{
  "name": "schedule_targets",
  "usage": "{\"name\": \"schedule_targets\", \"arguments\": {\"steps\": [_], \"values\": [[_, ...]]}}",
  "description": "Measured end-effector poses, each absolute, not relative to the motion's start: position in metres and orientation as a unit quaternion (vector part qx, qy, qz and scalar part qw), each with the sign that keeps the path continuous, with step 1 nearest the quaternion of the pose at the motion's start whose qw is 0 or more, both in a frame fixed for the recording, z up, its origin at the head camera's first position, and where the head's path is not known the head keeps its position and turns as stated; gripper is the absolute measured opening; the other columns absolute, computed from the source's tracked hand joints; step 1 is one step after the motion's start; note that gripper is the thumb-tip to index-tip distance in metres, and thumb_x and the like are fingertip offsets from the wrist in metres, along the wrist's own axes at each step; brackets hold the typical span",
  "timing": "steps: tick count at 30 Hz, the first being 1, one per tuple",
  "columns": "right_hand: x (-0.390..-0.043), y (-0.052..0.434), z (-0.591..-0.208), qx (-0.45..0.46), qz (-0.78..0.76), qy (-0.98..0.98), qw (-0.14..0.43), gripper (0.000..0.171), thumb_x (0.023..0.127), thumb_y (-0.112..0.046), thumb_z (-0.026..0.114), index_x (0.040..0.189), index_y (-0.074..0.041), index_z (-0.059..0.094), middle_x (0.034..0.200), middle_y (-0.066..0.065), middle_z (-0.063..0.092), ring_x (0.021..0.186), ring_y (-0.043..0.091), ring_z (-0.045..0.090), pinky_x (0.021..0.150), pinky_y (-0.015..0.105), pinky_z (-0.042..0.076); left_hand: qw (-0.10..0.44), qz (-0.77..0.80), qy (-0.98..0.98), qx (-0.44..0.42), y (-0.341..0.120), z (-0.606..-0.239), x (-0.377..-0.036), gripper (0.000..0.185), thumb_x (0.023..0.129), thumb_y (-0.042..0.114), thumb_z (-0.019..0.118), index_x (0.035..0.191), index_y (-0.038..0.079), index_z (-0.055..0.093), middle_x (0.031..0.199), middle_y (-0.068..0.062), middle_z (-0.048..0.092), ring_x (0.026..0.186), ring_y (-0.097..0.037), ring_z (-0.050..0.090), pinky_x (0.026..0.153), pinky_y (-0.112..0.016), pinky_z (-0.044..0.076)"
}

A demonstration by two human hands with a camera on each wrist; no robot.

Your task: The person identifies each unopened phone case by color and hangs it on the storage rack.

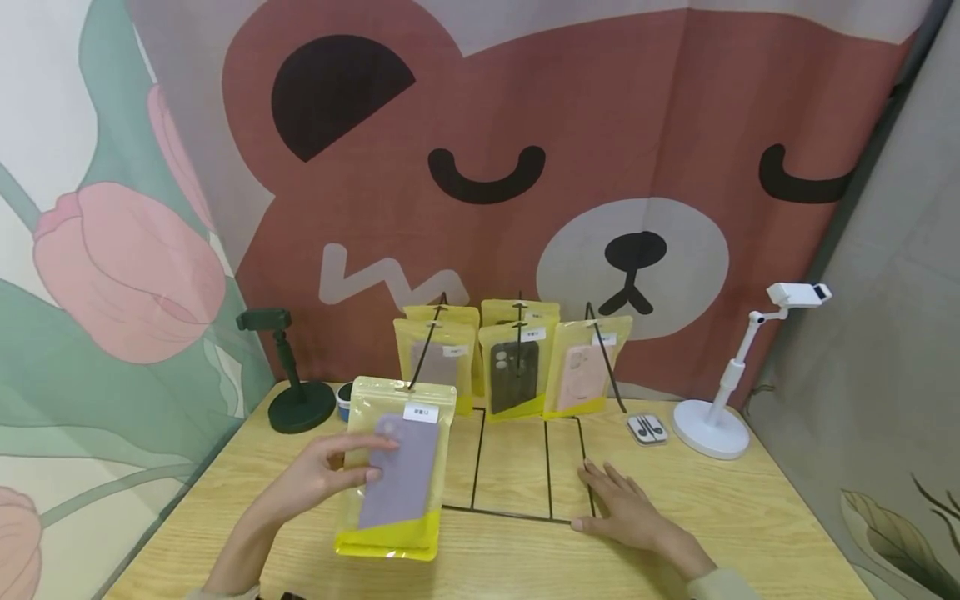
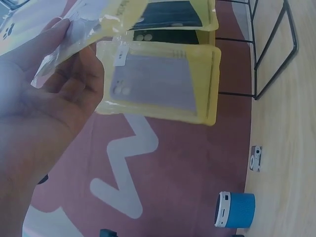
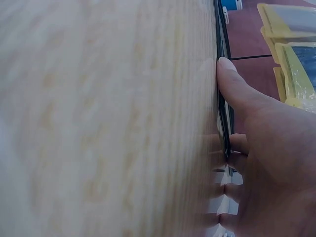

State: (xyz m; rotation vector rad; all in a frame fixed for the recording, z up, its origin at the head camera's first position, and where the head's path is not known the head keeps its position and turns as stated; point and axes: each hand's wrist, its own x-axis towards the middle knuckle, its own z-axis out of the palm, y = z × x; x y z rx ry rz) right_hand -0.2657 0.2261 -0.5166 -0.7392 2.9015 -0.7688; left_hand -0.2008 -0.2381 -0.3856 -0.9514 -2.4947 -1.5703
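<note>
My left hand (image 1: 322,475) pinches the left edge of a yellow pouch (image 1: 401,508) holding a lilac phone case, with a white label near its top. The pouch's top is at the front end of a black hook (image 1: 425,354); whether the hook passes through it is too small to tell. In the left wrist view the thumb lies on one face of the pouch (image 2: 94,24) and the fingers behind it. My right hand (image 1: 628,515) rests at the front right corner of the black wire rack (image 1: 510,515), fingers spread, thumb touching the wire.
Behind hang more yellow pouches: lilac (image 1: 438,367), black (image 1: 515,375) and pink (image 1: 582,375) cases. A dark green stand (image 1: 300,407) is at left, with a blue round speaker (image 2: 241,210) nearby. At right are boxed earphones (image 1: 647,428) and a white stand (image 1: 712,427).
</note>
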Motion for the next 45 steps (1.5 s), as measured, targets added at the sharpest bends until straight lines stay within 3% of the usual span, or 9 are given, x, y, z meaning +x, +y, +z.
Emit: {"name": "schedule_targets", "arguments": {"steps": [9,16,27,37,45], "values": [[-0.266,0.225,-0.518,-0.246,-0.247,0.937,0.025,0.089,0.084,-0.059,0.063,0.146,-0.001,0.037,0.153,0.02,0.029,0.14,0.05,0.017,0.107,0.07,0.009,0.001,-0.531,-0.774,-0.345,-0.241,-0.39,-0.198,0.033,0.09,0.0,0.064,0.122,0.008,0.066,0.127,-0.002,0.061,0.111,-0.009,0.054,0.082,-0.031,0.054],[-0.267,0.227,-0.519,-0.24,-0.243,0.94,0.021,0.09,0.083,-0.06,0.063,0.146,-0.001,0.037,0.154,0.019,0.029,0.14,0.049,0.018,0.108,0.069,0.01,0.017,-0.528,-0.762,-0.374,-0.238,-0.384,-0.196,0.036,0.088,-0.004,0.064,0.122,0.008,0.066,0.128,0.0,0.062,0.113,-0.007,0.053,0.086,-0.027,0.052],[-0.264,0.225,-0.518,-0.244,-0.25,0.937,0.023,0.089,0.084,-0.058,0.064,0.146,0.0,0.038,0.153,0.021,0.029,0.139,0.051,0.017,0.107,0.07,0.008,0.003,-0.515,-0.793,-0.326,-0.232,-0.38,-0.207,0.034,0.089,0.007,0.067,0.123,0.013,0.067,0.129,0.001,0.06,0.112,-0.007,0.052,0.085,-0.029,0.053],[-0.264,0.226,-0.515,-0.248,-0.251,0.936,0.006,0.087,0.084,-0.055,0.066,0.144,0.001,0.039,0.152,0.022,0.031,0.138,0.052,0.019,0.106,0.071,0.01,-0.012,-0.533,-0.794,-0.292,-0.23,-0.385,-0.239,0.036,0.09,0.011,0.067,0.126,0.013,0.064,0.136,-0.014,0.052,0.11,-0.021,0.055,0.082,-0.035,0.055],[-0.263,0.226,-0.518,-0.251,-0.254,0.934,0.009,0.087,0.084,-0.055,0.066,0.144,0.002,0.039,0.152,0.023,0.031,0.138,0.052,0.02,0.105,0.072,0.01,0.006,-0.515,-0.819,-0.253,-0.222,-0.389,-0.262,0.035,0.09,0.023,0.069,0.125,0.025,0.065,0.134,-0.002,0.056,0.118,-0.025,0.052,0.085,-0.032,0.052]]}}
